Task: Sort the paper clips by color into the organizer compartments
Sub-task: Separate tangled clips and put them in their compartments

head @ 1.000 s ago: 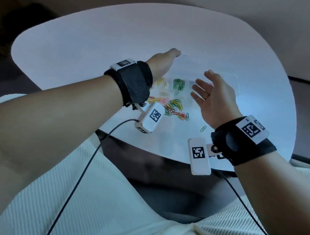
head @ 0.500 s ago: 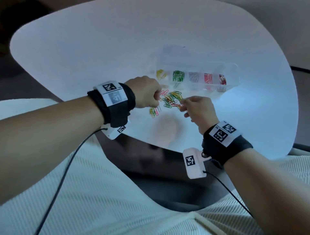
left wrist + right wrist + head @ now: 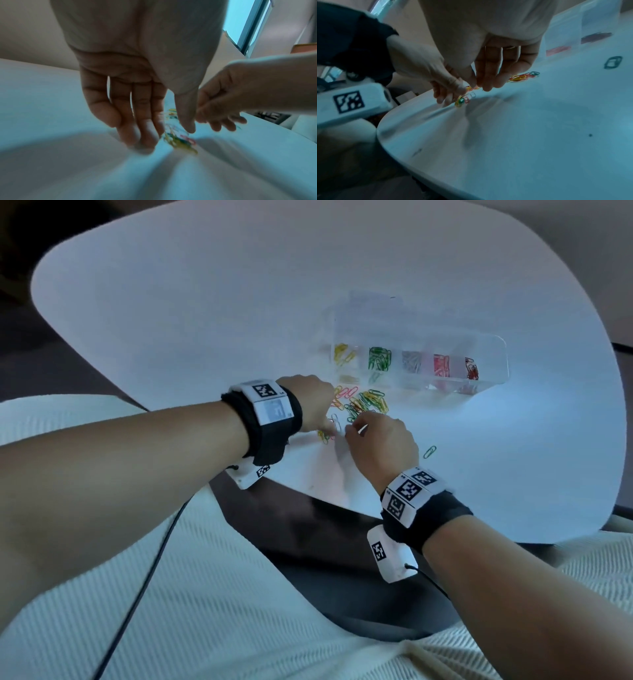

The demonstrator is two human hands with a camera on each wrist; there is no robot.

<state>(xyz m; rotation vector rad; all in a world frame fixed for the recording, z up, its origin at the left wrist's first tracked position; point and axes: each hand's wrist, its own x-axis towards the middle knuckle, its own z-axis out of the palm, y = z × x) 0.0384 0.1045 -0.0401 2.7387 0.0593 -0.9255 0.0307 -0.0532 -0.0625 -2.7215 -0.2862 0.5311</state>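
The loose paper clips (image 3: 363, 405) lay in a mixed heap of yellow, green, red and pink on the white table (image 3: 205, 302), just in front of the clear organizer (image 3: 493, 350), with a small cluster (image 3: 325, 435) pulled a little toward the table's near edge and one green clip (image 3: 429, 451) lying well apart to the right. The organizer sat behind the heap with its lid apparently folded back, and its row of compartments already held sorted clips: yellow at the left, then green, grey, pink and red. This suggested the sorting was partly done, with the heap left to clear. Both hands had met at the near side of the heap. The left hand (image 3: 310, 402) reached down with fingers (image 3: 137, 121) extended and loosely together, their tips at the table beside the small cluster, probably to spread or steady clips so single ones could be singled out; it held nothing that I could see. The right hand (image 3: 380, 440) had its fingers curled with thumb and fingertips drawn together at the heap's edge, likely pinching at a clip, though motion blur in the wrist views hid whether anything was actually caught between them.
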